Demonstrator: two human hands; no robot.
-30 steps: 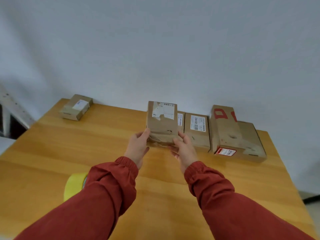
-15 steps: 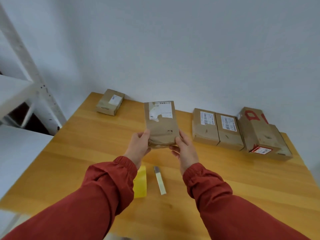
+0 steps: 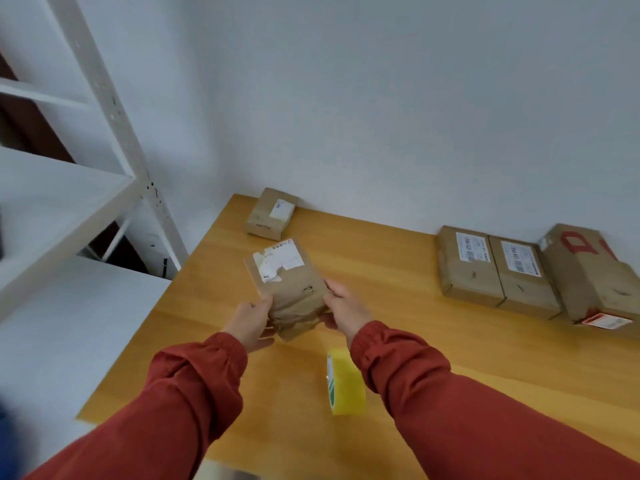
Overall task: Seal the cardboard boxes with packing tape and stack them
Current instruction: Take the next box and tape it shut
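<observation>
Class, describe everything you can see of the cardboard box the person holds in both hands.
The held box is a brown cardboard parcel, flat and oblong, with a torn white label at its far end and crinkled wrapping at its near end. Its far end angles leftward. The left hand grips its near left side, the right hand its near right side, above the wooden table.
</observation>
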